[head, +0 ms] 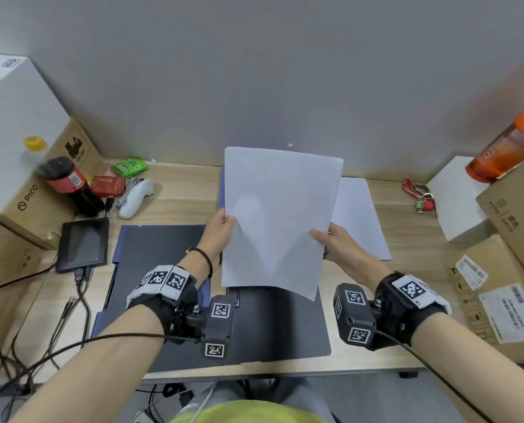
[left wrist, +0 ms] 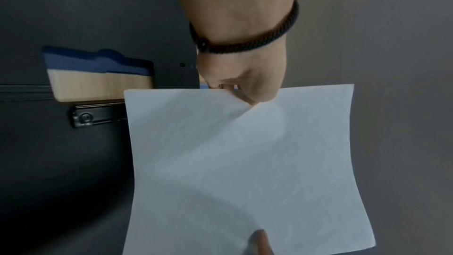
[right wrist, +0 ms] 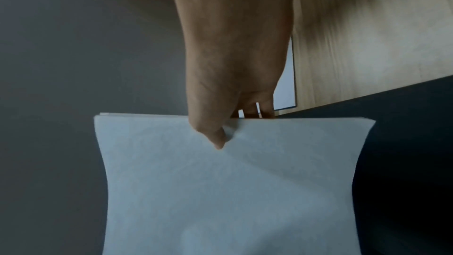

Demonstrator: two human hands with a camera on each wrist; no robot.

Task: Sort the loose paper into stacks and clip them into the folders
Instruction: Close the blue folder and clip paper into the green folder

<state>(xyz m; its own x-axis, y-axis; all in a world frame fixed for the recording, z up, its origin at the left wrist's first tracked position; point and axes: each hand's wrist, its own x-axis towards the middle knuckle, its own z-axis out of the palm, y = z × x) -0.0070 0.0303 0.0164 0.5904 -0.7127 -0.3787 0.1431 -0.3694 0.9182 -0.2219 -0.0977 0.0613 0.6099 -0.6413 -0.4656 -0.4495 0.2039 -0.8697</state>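
A thin stack of white paper is held up above the desk, tilted toward me. My left hand pinches its left edge, thumb on top and fingers behind. My right hand pinches its right edge the same way. In the left wrist view the paper hangs from the left hand; in the right wrist view the paper shows several sheet edges under the right hand's thumb. An open dark folder lies flat beneath, its metal clip bare. A second dark folder lies at left.
More white sheets lie on the desk at right. A small black screen, a white controller and a dark bottle stand at left. Cardboard boxes and a white box crowd the right; keys lie behind.
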